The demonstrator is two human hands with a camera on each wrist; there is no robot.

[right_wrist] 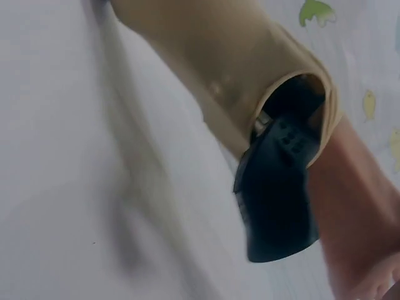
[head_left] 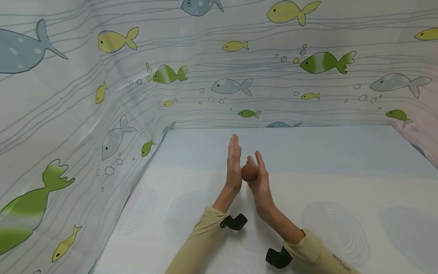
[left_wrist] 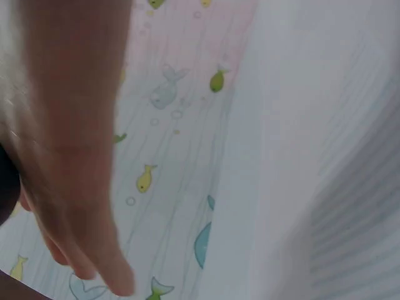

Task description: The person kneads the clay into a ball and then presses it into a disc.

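Between the two palms in the head view sits a smooth brown ball (head_left: 249, 172). My left hand (head_left: 234, 165) stands upright with its fingers straight, its palm against the ball's left side. Opposite it, my right hand (head_left: 262, 188) has its palm and extended fingers on the ball's right side. The left wrist view shows a hand (left_wrist: 72, 169) with fingers stretched downward; the ball cannot be made out there. In the right wrist view, only part of a hand (right_wrist: 375, 278) appears at the lower right corner, below a beige sleeve (right_wrist: 219, 69).
Below the hands spreads a pale table (head_left: 239, 243) with printed circles. A fish-patterned curtain (head_left: 191, 102) runs along its back and left sides. Black wrist cameras stick out from both cuffs, the left camera (head_left: 236, 222) and the right camera (head_left: 278, 258).
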